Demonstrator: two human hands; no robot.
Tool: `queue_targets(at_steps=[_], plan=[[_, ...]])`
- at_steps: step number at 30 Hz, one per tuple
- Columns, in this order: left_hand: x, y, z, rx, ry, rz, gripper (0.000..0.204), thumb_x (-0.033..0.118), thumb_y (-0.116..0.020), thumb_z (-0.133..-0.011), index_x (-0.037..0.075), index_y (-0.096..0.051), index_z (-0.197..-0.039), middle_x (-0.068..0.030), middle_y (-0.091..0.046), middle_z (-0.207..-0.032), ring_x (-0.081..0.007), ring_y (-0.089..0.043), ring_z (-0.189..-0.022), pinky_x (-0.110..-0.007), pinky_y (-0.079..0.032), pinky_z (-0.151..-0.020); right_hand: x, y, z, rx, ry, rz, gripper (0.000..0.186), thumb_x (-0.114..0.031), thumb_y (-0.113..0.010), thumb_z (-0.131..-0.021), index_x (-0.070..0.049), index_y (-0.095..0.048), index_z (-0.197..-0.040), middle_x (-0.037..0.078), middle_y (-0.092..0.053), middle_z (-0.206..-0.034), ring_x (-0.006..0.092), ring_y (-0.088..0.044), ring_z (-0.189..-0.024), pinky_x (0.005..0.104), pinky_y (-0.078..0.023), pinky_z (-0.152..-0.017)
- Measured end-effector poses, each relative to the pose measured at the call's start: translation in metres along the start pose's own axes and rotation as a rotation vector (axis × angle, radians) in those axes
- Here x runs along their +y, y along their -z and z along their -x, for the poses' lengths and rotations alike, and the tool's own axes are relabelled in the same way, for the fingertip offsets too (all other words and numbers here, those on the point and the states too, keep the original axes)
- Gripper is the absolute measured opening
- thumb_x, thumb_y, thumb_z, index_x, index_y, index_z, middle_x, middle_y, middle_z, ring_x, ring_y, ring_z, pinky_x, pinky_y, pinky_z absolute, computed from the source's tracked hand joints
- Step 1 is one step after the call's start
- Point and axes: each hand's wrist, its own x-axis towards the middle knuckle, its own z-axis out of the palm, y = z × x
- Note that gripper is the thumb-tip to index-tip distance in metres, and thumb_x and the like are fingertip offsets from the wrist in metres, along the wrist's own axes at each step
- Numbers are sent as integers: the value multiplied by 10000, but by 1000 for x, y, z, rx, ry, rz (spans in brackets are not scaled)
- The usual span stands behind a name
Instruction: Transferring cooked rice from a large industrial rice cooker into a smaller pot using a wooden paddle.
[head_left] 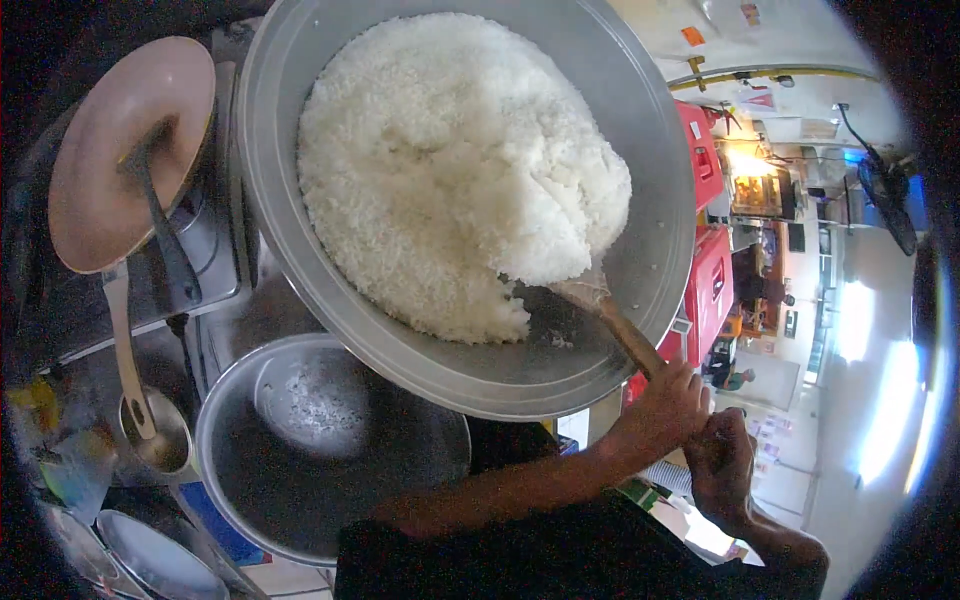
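Observation:
A large metal pot (645, 150) holds a mound of white rice (430, 170), with some dark bare bottom showing at its lower right. A wooden paddle (630, 340) is pushed into the rice, its blade partly hidden under a lump of it. My left hand (665, 420) grips the paddle's handle near the pot's rim. Just beyond it, closer to the handle's end, my right hand (720, 460) is closed around the same handle.
At left are a pink pan (100, 190) with a dark utensil on a stove (220, 260), and a ladle (160, 440). An empty-looking metal pot (330, 480) stands below the rice. Red boxes (705, 290), a wall fan (880, 200) and a distant person (735, 380) are at right.

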Motion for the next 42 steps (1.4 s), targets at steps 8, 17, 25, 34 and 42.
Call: queue_targets(at_steps=[8,17,25,34,42], plan=[[21,30,23,-23,43,-382,453,193,-432,-790,-110,-501,-1118,-267,-480,-1196,-398,-370,-1212,-488,-185,-1075,5,-24,-12,127,47,-53,240,-99,-597,-772,-32,-398,-886,106,-507,-648,209,-491,-551,339,-384,-496],[28,38,25,-90,190,-635,488,192,-418,-807,-95,-450,-1200,-252,-456,-1237,-391,-348,-1233,-473,-166,-1081,-4,-27,-31,148,311,-127,277,-33,-581,-748,-54,-364,-918,139,-509,-744,267,-504,-618,345,-401,-549],[89,60,71,59,199,-559,479,169,-450,-780,-126,-450,-1158,-291,-447,-1205,-391,-360,-1222,-447,-198,-1080,-15,11,-34,7,556,154,364,-101,-584,-778,-41,-411,-1093,210,-578,-808,442,-563,-767,491,-449,-635],[157,82,182,61,446,-191,318,129,-699,-704,29,-602,-990,-154,-564,-1098,-325,-505,-1108,-425,-423,-933,-114,150,-137,-500,658,698,277,-255,-596,-798,-125,-633,-1039,93,-641,-785,175,-616,-740,341,-491,-595],[189,83,279,483,1099,-210,159,80,-702,-695,11,-641,-824,-132,-649,-867,-218,-618,-853,-313,-459,-790,-153,274,-134,-685,381,885,429,-426,-548,-853,-93,-583,-1121,39,-589,-770,103,-464,-581,249,-400,-482]])
